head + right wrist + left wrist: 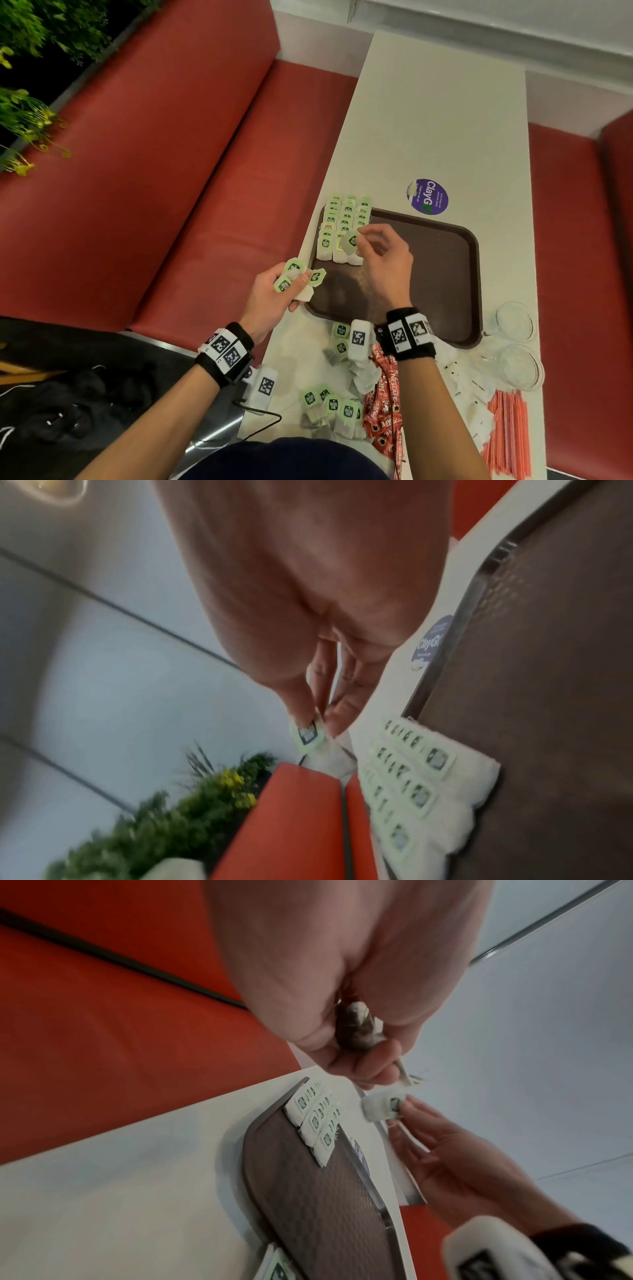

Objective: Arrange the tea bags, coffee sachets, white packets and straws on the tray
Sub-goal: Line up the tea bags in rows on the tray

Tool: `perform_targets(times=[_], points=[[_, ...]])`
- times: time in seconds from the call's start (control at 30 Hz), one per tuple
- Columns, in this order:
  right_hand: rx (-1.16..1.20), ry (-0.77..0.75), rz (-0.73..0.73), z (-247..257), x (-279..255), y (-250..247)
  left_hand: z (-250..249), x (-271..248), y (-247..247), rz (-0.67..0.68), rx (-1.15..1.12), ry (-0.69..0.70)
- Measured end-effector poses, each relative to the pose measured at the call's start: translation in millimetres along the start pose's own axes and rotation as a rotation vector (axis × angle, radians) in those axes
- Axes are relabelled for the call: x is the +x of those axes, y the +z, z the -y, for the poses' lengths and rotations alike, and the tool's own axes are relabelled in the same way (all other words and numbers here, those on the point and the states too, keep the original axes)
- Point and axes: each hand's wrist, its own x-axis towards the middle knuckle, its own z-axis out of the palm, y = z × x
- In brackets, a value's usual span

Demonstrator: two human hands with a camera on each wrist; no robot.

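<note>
A brown tray [445,267] lies on the white table, with three rows of green-tagged tea bags [344,219] lined up along its far left corner. My right hand [380,253] hovers over those rows and pinches one tea bag [351,241] by its green tag [306,733]. My left hand [274,298] holds a bunch of tea bags [296,277] just left of the tray's left rim. Loose tea bags [329,406], red coffee sachets [385,407], white packets [469,387] and orange straws [507,435] lie on the table near me.
Two clear glass cups [513,322] stand right of the tray's near corner. A purple round sticker [428,197] is on the table beyond the tray. A red bench [171,171] runs along the left. Dark bags [85,404] lie at lower left.
</note>
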Motion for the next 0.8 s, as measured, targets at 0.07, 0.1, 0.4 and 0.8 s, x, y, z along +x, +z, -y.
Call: perform_targets(times=[0.07, 0.1, 0.4, 0.8], points=[[-0.169, -0.014, 0.081, -15.7, 16.3, 6.0, 0.2, -0.1, -4.6, -0.011, 0.007, -0.006], [-0.25, -0.011, 0.153, -22.7, 22.6, 10.4, 0.0, -0.2, -6.5, -0.019, 0.007, -0.009], [-0.505, 0.046, 0.451, -53.9, 54.8, 59.4, 0.3, -0.6, -18.6, -0.078, 0.0, -0.006], [-0.627, -0.075, 0.248, -61.5, 50.0, 69.7, -0.6, -0.5, -18.0, -0.08, 0.006, -0.019]])
